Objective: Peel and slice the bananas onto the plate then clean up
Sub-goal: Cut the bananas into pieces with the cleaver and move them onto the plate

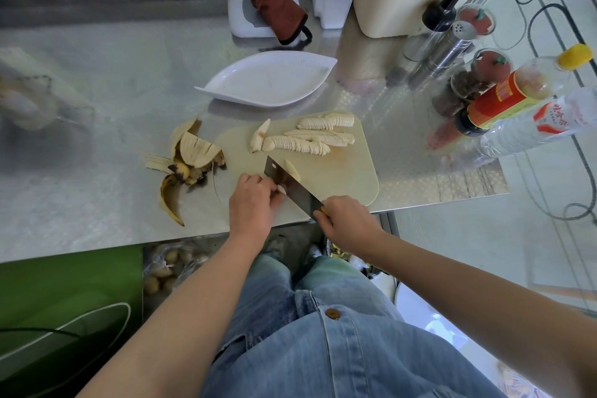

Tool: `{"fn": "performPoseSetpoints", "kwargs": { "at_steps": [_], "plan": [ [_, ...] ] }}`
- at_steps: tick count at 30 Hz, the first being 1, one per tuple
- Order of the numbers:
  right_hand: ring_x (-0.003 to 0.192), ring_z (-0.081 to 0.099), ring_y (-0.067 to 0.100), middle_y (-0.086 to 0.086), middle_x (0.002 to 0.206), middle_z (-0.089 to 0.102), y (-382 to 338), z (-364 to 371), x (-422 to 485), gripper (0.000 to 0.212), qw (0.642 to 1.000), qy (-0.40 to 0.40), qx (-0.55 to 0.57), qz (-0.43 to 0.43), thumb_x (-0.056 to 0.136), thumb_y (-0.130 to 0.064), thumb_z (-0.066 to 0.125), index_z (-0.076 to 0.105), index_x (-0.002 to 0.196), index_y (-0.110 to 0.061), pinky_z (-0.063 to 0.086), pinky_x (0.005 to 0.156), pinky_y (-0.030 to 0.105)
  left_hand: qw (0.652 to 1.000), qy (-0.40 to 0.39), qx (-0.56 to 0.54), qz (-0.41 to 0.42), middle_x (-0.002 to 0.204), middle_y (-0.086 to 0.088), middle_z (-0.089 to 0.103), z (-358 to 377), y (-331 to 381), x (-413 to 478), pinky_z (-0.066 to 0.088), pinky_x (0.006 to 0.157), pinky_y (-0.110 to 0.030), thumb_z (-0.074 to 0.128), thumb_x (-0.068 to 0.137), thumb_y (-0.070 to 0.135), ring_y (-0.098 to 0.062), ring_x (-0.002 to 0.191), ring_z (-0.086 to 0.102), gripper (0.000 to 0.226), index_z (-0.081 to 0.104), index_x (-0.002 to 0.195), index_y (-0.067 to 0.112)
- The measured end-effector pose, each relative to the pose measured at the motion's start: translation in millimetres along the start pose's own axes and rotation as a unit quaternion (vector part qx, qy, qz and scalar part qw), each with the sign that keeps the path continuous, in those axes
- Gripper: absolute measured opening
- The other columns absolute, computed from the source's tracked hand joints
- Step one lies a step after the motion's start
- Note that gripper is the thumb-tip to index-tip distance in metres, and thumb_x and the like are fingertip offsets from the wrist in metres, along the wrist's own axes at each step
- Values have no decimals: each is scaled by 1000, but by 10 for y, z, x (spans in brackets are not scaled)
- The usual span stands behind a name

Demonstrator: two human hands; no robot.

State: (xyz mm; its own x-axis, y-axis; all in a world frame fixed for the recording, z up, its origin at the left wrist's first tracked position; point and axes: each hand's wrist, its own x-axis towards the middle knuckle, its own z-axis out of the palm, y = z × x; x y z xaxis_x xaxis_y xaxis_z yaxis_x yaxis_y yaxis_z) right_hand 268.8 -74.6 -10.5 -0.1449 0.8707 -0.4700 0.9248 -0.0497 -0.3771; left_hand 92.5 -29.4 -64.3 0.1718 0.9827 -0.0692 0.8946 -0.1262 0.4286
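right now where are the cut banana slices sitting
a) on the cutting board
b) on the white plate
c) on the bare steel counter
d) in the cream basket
a: the sliced bananas lie in rows on the cutting board, and the white plate behind it holds none.

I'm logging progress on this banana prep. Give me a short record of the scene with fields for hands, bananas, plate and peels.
left hand: holds a banana piece on the cutting board
right hand: grips the cleaver by its handle
sliced bananas: in rows on the board's far side
plate: white, beyond the board, no slices on it
peels: on the counter, left of the board
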Motion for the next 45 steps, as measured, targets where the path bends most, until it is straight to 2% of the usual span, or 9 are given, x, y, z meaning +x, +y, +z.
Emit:
{"fn": "performPoseSetpoints", "kwargs": {
  "at_steps": [9,15,27,33,45],
  "plan": [
    [64,43,20,0,69,42,20,-36,-8,31,999,33,13,-29,98,-28,45,43,71,-12,30,59,30,1000,-6,-9,-12,85,-6,67,-12,5,-3,48,64,-38,74,81,26,-24,90,51,18,70,87,10],
    [63,42,19,-5,64,36,-11,-84,-2,30,999,24,8,-35,99,-25,44,43,71,-14,28,60,28,1000,-2,-8,-10,85,-6,67,-10,5,-5,47,63,-37,74,81,27,-24,89,52,19,70,87,9],
    [68,45,23,3,73,46,-9,-2,-3,29,1000,-2,-7,-10,99,-27,42,44,74,-12,32,60,30,1000,6,3,0,83,-7,65,7,-5,-11,42,60,-35,73,83,26,-24,88,51,17,71,86,10],
    [62,42,20,-5,62,35,9,-50,-11,32,999,30,17,-27,98,-26,44,41,69,-14,26,55,29,1000,1,2,-3,86,-7,67,0,1,-6,46,63,-37,75,81,23,-25,91,52,16,71,89,9],
    [64,45,19,1,70,46,-20,-48,6,28,999,21,17,-22,99,-26,44,45,73,-15,31,60,29,1000,6,-2,-4,84,-8,67,-9,15,-16,47,62,-38,75,80,23,-26,90,53,16,71,86,9]
  ]
}}
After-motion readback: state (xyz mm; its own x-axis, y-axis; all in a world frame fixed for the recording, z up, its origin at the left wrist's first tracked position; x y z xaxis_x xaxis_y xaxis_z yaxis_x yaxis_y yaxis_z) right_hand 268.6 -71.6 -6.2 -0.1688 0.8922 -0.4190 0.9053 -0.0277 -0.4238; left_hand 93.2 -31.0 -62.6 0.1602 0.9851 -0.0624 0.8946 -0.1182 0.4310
